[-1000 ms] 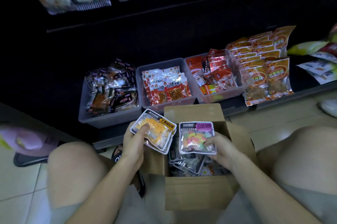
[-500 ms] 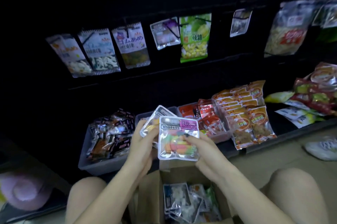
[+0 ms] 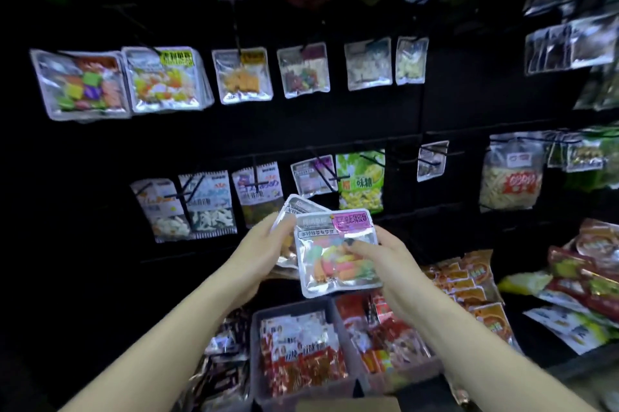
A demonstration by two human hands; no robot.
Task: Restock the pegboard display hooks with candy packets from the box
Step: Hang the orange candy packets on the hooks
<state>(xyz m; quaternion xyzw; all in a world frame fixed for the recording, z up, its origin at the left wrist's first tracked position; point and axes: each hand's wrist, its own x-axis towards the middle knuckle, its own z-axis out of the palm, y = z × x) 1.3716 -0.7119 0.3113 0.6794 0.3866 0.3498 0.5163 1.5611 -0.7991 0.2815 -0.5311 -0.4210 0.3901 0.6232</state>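
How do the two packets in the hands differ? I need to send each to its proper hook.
The front packet, pinched by the right hand, has a pink label and multicoloured sweets; it faces the camera squarely. The rear packet, held by the left hand, is tilted, mostly hidden, showing orange contents. Both are silver-edged pouches.

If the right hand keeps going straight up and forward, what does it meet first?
Probably the purple-labelled packet hanging just above the right hand and its candy packet; depth to the pegboard is unclear.
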